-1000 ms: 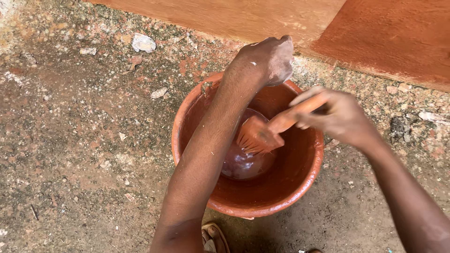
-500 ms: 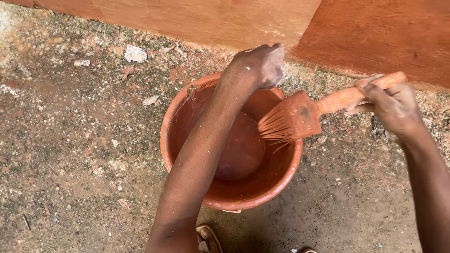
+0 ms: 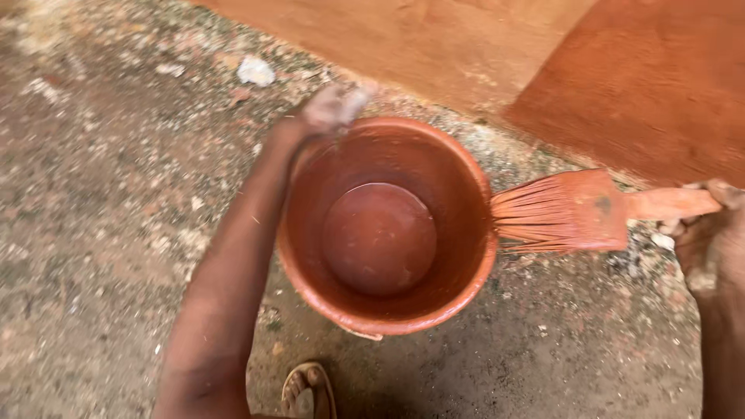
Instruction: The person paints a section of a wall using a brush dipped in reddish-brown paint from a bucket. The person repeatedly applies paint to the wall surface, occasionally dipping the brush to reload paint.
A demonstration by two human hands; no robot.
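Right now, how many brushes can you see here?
1. A single wide brush, stained red-orange, is held by the right hand just outside the right rim of the bucket. The left hand grips the bucket's far rim. Others may lie outside the view.

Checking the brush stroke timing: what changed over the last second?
The right hand lifted the brush out of the bucket and drew it out past the rim to the right. The left hand stays on the bucket's far rim; the bucket sits on the ground.
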